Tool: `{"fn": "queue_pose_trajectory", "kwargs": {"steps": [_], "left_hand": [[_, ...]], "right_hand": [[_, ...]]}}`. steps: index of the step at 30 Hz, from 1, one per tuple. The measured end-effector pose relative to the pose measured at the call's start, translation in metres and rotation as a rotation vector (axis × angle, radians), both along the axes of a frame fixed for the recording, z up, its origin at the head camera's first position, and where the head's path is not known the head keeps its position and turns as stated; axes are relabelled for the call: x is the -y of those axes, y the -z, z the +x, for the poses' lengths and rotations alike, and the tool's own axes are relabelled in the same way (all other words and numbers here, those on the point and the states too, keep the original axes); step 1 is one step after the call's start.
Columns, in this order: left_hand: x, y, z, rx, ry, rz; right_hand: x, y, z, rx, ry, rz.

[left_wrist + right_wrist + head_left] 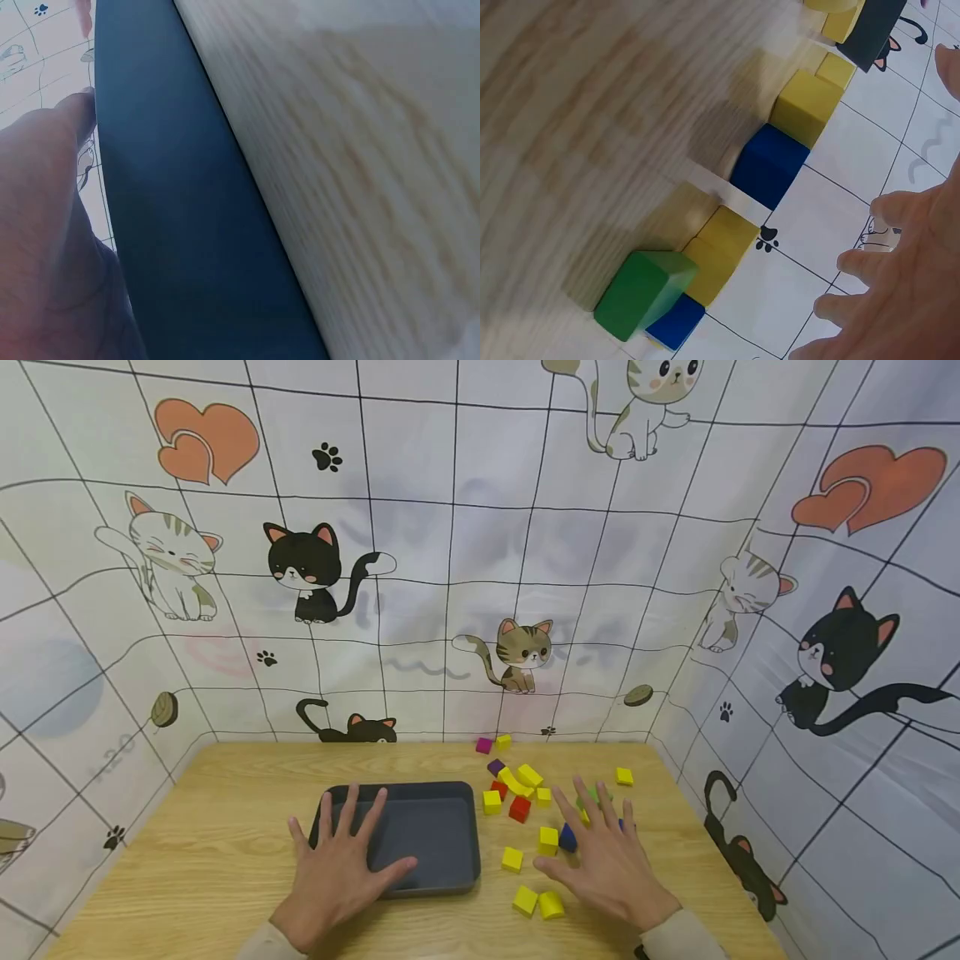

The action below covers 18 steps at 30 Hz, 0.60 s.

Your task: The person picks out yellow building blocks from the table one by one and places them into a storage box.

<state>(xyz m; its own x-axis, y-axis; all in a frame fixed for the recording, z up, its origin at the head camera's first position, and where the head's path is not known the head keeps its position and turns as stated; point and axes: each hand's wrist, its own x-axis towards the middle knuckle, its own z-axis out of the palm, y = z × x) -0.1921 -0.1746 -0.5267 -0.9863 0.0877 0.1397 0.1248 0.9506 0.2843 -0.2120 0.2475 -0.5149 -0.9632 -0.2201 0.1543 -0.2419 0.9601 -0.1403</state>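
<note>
My left hand (341, 868), fingers spread and straight, is held over the left part of a dark grey tray (431, 839). In the left wrist view the tray's side wall (195, 210) stands beside that hand, apart from it. My right hand (606, 867) is also spread, above several small coloured blocks, and holds nothing. Near its thumb are a yellow block (548, 841) and a blue block (567, 837). The right wrist view shows a green block (641, 292) beside yellow ones below the fingers. Part of the blocks is hidden behind the right hand.
More blocks lie right of the tray: a red cube (520, 809), a yellow arch-shaped piece (516, 783), a purple block (496, 767) and a magenta block (483, 745). The wooden table (240, 802) meets a cat-patterned cloth (420, 652) at the back and sides.
</note>
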Motion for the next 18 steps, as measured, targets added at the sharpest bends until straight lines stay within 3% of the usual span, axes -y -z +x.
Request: {"fn": "queue_pose_trajectory", "kwargs": {"steps": [12,18], "left_hand": [[0.011,0.000,-0.005,0.003,-0.040,0.034],[0.018,-0.005,-0.010,0.032,-0.063,0.050]], "right_hand": [[0.008,-0.006,-0.011,-0.020,-0.052,-0.044],[0.013,-0.010,-0.019,-0.029,-0.067,-0.028]]}}
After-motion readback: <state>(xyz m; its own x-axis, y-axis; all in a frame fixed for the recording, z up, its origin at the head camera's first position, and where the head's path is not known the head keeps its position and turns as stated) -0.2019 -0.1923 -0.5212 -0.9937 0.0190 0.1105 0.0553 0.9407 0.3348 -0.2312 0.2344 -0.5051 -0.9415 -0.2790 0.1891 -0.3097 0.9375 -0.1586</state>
